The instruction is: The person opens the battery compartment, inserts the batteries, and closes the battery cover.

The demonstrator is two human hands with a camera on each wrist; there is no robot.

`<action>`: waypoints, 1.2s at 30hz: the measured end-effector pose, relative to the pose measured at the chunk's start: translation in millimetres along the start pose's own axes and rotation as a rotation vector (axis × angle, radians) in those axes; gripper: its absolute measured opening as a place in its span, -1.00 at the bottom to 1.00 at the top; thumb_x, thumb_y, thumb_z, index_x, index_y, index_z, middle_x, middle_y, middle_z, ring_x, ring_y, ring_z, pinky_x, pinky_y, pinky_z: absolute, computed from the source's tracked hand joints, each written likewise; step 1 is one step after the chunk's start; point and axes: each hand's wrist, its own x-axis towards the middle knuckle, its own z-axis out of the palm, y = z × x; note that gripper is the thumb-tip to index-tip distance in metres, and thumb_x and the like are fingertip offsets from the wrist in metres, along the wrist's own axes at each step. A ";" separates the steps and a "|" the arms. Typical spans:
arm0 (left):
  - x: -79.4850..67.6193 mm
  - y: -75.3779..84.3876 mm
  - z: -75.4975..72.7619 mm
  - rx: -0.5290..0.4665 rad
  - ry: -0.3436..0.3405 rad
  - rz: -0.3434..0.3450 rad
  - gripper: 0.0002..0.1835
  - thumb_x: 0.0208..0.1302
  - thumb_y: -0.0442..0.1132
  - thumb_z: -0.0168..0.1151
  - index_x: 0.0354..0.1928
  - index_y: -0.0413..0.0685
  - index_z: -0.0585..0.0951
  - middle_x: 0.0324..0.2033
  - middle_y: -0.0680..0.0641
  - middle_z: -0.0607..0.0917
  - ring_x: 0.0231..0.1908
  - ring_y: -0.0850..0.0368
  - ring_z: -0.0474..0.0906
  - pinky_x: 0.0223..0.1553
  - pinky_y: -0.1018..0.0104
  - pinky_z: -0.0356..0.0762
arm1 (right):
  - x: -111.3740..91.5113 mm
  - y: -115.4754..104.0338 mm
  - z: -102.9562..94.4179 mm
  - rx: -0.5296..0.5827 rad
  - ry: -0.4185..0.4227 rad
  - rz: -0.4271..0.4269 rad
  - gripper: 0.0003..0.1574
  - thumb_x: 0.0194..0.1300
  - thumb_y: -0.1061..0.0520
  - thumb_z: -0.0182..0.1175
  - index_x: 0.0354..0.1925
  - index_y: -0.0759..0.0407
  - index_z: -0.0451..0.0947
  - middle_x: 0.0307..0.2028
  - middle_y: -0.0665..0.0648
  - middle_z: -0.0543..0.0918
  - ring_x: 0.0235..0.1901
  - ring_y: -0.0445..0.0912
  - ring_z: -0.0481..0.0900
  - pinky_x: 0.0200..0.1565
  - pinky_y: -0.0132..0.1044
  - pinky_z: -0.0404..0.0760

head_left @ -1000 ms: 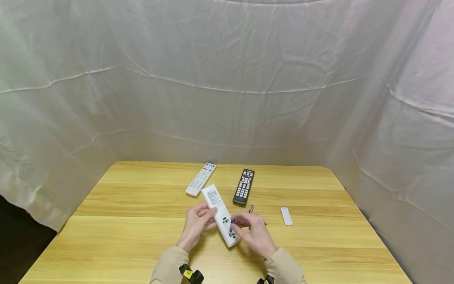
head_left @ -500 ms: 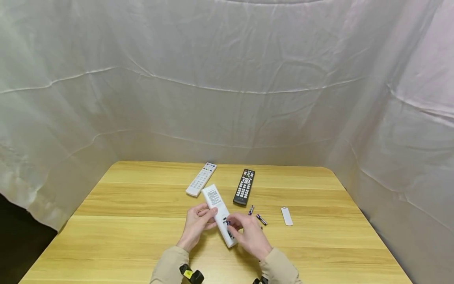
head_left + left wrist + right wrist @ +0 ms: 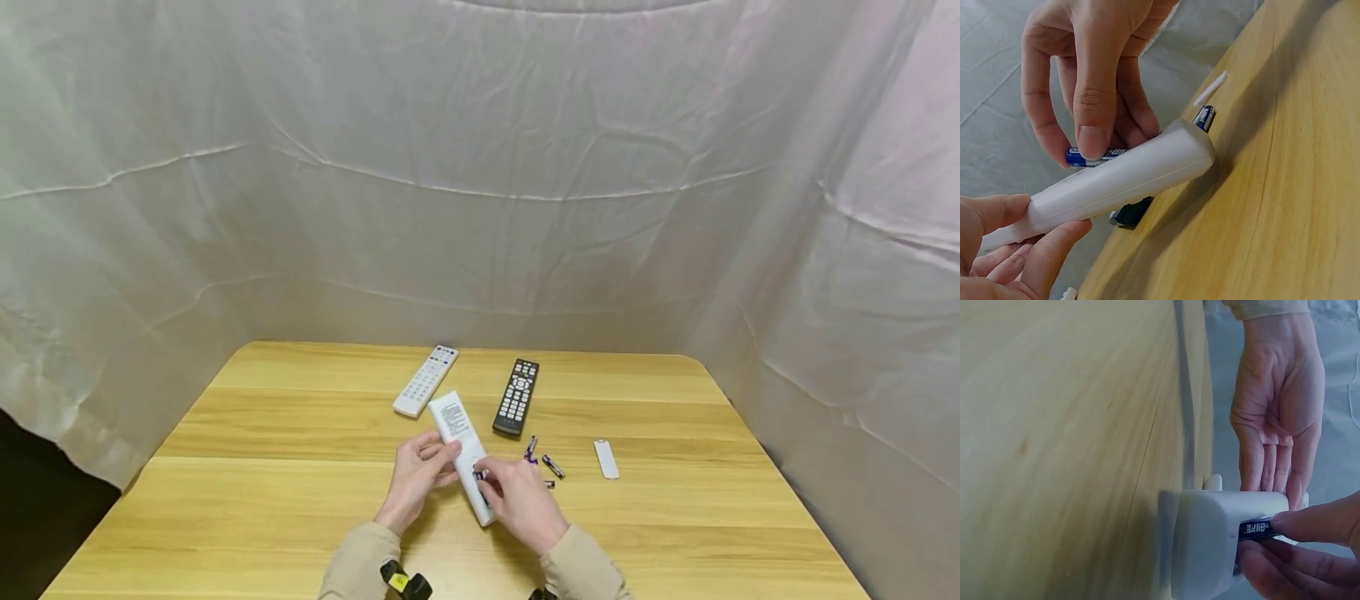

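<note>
My left hand grips a white remote control by its sides, back face up, printed label toward the far end. With thumb and fingers, my right hand pinches a blue AAA-size battery at the battery bay in the remote's lower back. In the right wrist view, the battery lies within the bay's edge under my right thumb. The left wrist view shows one battery end sticking up past the casing. My right fingers hide most of the bay in the head view.
Several loose batteries lie on the wooden table just beyond my right hand. A white battery cover lies farther right. Behind are another white remote and a black remote, both buttons up. Grey cloth hangs around the table.
My right hand has shifted left over the remote's bay with the battery, and loose batteries behind it have come into view. My left hand and the remote stay nearly still.
</note>
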 end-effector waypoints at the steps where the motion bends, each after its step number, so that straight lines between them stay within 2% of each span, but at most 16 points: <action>1: 0.2 -0.3 -0.1 -0.003 -0.001 0.002 -0.54 0.36 -0.35 0.27 0.21 -0.49 0.47 -0.09 -0.41 0.75 -0.32 0.15 0.77 -0.22 0.30 0.82 | -0.3 -0.7 0.3 -0.019 -0.003 -0.002 -0.77 0.20 0.33 0.36 -0.12 0.25 0.69 -0.32 0.23 0.81 -0.48 -0.17 0.72 -0.49 -0.62 0.60; 4: 0.5 -0.7 -0.7 -0.002 -0.013 0.014 -0.54 0.36 -0.35 0.26 0.20 -0.51 0.47 -0.08 -0.41 0.74 -0.31 0.16 0.77 -0.22 0.31 0.82 | -1.3 -2.6 0.9 -0.075 -0.010 -0.017 -0.74 0.20 0.34 0.36 -0.10 0.26 0.68 -0.38 0.19 0.80 -0.57 -0.26 0.61 -0.56 -0.69 0.46; 7: 0.7 -0.6 -0.8 -0.003 -0.014 0.012 -0.54 0.36 -0.35 0.26 0.20 -0.50 0.47 -0.09 -0.40 0.75 -0.31 0.17 0.77 -0.22 0.32 0.82 | -2.2 -4.0 1.4 -0.122 -0.008 -0.041 -0.72 0.18 0.34 0.37 -0.09 0.26 0.68 -0.42 0.17 0.79 -0.60 -0.28 0.57 -0.58 -0.70 0.42; 13: 0.1 -0.4 0.0 0.005 0.008 0.014 -0.57 0.35 -0.36 0.27 0.17 -0.50 0.50 -0.11 -0.39 0.76 -0.33 0.18 0.76 -0.25 0.33 0.82 | -3.8 -4.9 3.5 -0.171 0.008 -0.079 -0.72 0.20 0.32 0.36 -0.08 0.26 0.69 -0.33 0.21 0.81 -0.48 -0.12 0.71 -0.50 -0.54 0.63; 16: -0.4 -1.0 -0.8 -0.004 -0.007 0.037 -0.56 0.35 -0.34 0.28 0.16 -0.51 0.50 -0.12 -0.40 0.76 -0.32 0.17 0.76 -0.25 0.33 0.82 | -4.9 -4.8 4.3 -0.180 0.012 -0.089 -0.71 0.20 0.33 0.35 -0.07 0.26 0.70 -0.30 0.20 0.82 -0.42 -0.08 0.75 -0.44 -0.45 0.71; 22: 0.0 -2.1 -2.9 -0.026 -0.041 0.082 -0.55 0.35 -0.28 0.31 0.12 -0.51 0.51 -0.20 -0.28 0.80 -0.33 0.21 0.76 -0.27 0.36 0.81 | -6.5 -4.4 4.5 -0.205 0.015 -0.104 -0.70 0.22 0.33 0.33 -0.04 0.25 0.70 -0.36 0.16 0.80 -0.46 -0.13 0.71 -0.47 -0.50 0.67; 29: -0.5 0.2 0.8 -0.004 0.030 0.004 -0.56 0.35 -0.35 0.28 0.18 -0.49 0.50 -0.09 -0.41 0.75 -0.33 0.17 0.76 -0.27 0.34 0.82 | -8.5 -4.5 3.3 -0.227 0.000 -0.115 -0.68 0.24 0.32 0.32 -0.01 0.22 0.69 -0.45 0.08 0.72 -0.53 -0.21 0.58 -0.54 -0.57 0.52; 36: -0.2 0.9 1.1 -0.010 0.032 0.002 -0.57 0.36 -0.37 0.27 0.18 -0.49 0.50 -0.11 -0.39 0.76 -0.33 0.17 0.77 -0.27 0.34 0.82 | -10.5 -5.3 2.4 -0.244 0.005 -0.135 -0.64 0.23 0.32 0.33 0.02 0.24 0.67 -0.44 0.07 0.71 -0.52 -0.22 0.55 -0.53 -0.56 0.51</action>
